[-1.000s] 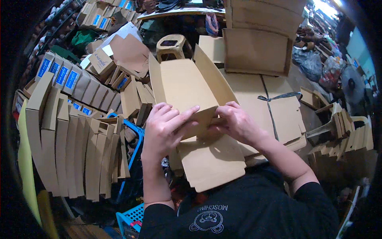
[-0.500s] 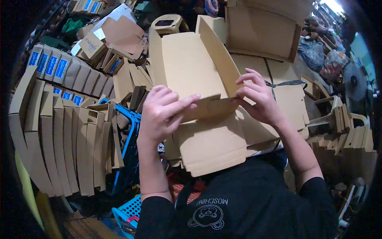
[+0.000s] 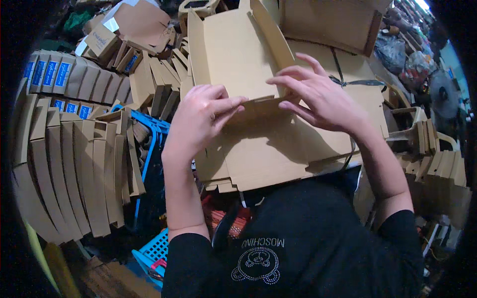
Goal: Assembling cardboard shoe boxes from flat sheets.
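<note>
Near carton wall [image 3: 262, 110] is pinched by left hand [image 3: 201, 113]; right hand [image 3: 320, 97] is half open, contact unclear; wall should be kept upright.

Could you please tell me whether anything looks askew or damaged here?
The flat brown cardboard sheet at upper left lies skewed, unlike the blue-labelled boxes standing in a row nearby. The partly folded cardboard box in the left hand shows no obvious damage.
</note>
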